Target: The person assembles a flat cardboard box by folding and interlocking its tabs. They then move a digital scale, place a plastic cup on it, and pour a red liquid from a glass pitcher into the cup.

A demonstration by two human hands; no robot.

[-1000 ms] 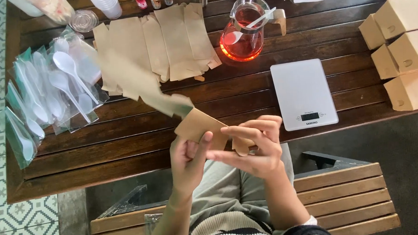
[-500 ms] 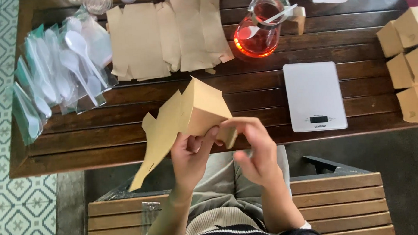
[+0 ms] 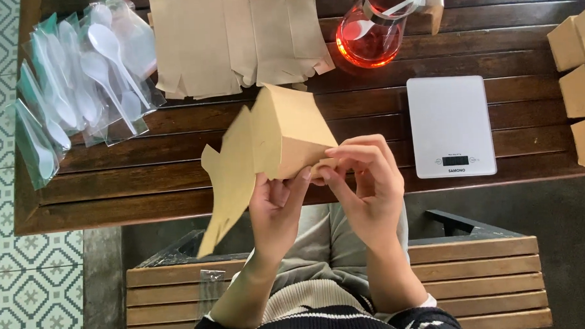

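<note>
- Wooden slats make up both the bench (image 3: 478, 275) nearest the camera and the dark table (image 3: 176, 188) beyond it, with patterned floor tiles along the left edge
- Closest in, the left hand (image 3: 274, 207) grips the lower corner of a brown cardboard box (image 3: 288, 132) held in the air above the table's near edge, and the right hand (image 3: 364, 181) pinches a small flap at the same corner
- Half a second ago the card was a looser, taller shape; a second ago it was nearly flat, so the box is now taking form, with one long panel (image 3: 231, 179) hanging unfolded on the left
- Further back sits a white kitchen scale (image 3: 450, 123) with nothing on it
- At the right edge stand finished brown boxes (image 3: 578, 89), closed, contents hidden
- On the left lie clear bags of white plastic spoons (image 3: 82, 87)
- Farthest off, flat cardboard blanks (image 3: 236, 40) lie beside a glass jug (image 3: 372, 29) holding red liquid and a white spoon
</note>
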